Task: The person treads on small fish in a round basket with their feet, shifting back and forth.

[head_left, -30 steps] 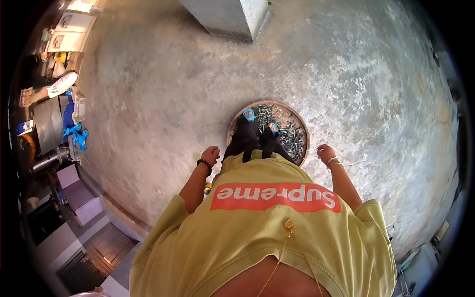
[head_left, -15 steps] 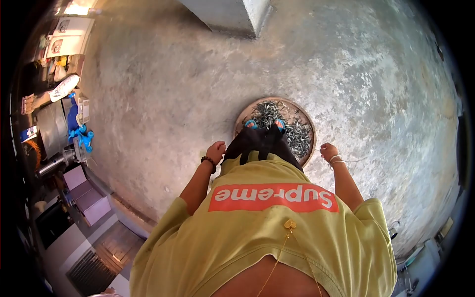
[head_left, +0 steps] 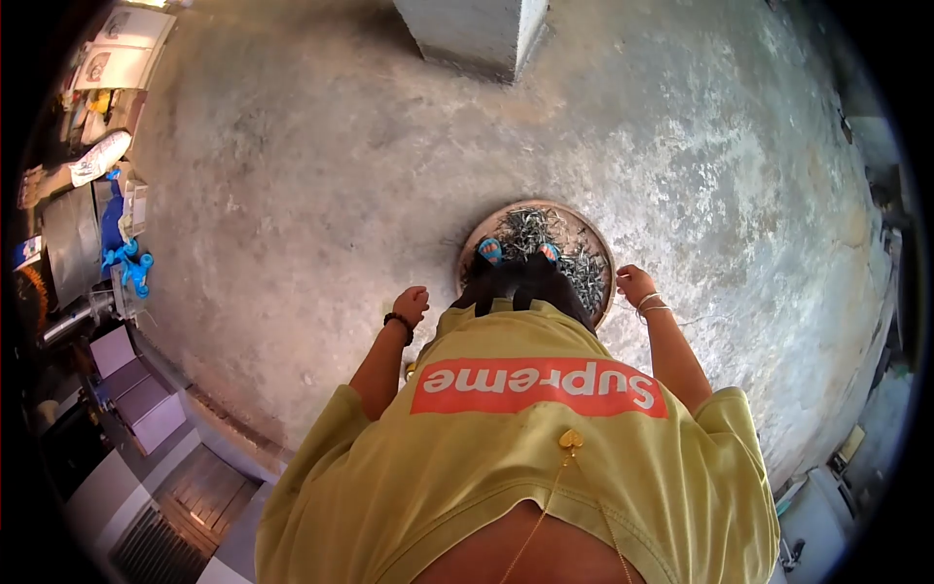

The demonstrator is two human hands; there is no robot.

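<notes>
My left hand (head_left: 413, 305) hangs beside my hip with its fingers curled in, and I see nothing in it. A dark bead bracelet (head_left: 399, 324) circles that wrist. On the other side my right hand (head_left: 636, 284) is loosely closed, nothing visible in it, close to the rim of a round shallow tray (head_left: 610, 282) in this view. Pale bands (head_left: 652, 304) circle the right wrist. Many thin, dark and silvery pieces (head_left: 587, 275) lie spread in the tray; their kind is unclear. My feet in blue sandals (head_left: 490, 251) and dark trousers (head_left: 530, 279) cover part of it.
Bare concrete floor (head_left: 321, 165) surrounds me. A concrete pillar (head_left: 467, 39) rises ahead. Along the left stand purple boxes (head_left: 146, 399), a blue object (head_left: 126, 265), a metal sheet (head_left: 73, 243) and white cartons (head_left: 122, 49). Household items line the right edge.
The surroundings on the left have shifted further left, and the tray sits slightly lower in view. My left hand appears a little lower and further left, my right hand slightly higher.
</notes>
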